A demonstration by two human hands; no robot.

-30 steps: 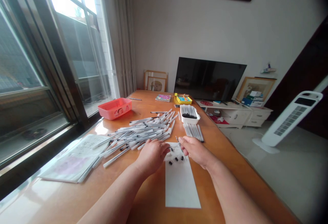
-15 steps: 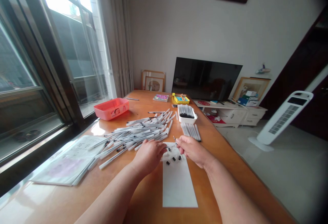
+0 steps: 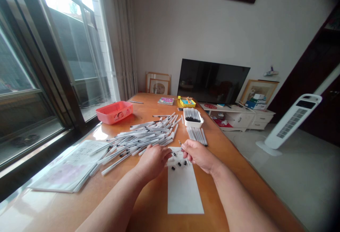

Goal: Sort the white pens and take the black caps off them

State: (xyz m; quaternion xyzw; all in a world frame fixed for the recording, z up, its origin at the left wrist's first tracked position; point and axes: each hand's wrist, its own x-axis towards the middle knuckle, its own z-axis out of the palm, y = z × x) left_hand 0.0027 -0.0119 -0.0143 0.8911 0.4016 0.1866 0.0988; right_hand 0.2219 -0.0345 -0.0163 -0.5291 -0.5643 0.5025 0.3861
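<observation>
My right hand [image 3: 197, 154] is closed in a pinch over the far end of a white paper strip [image 3: 184, 194]. A small pen tip [image 3: 180, 142] pokes up from its thumb and forefinger; the rest of that piece is hidden. To its left, my left hand [image 3: 155, 159] has its fingers drawn together, and whatever they hold cannot be made out. Several small black plugs [image 3: 179, 164] lie on the strip between the hands, among clear bits. Just beyond my left hand spreads a loose heap of white pens [image 3: 148, 136] with black ends.
A row of pens [image 3: 197, 136] lies beyond my right hand, below a white box [image 3: 193, 124] holding more. Farther off are a red bin [image 3: 114, 113], a yellow box [image 3: 187, 102] and a booklet [image 3: 166, 101]. Papers [image 3: 63, 168] lie at left on the wooden table [image 3: 148, 207].
The view has shifted very slightly. Both hands keep nearly the same pose, with the pen tip still in my right fingers.
</observation>
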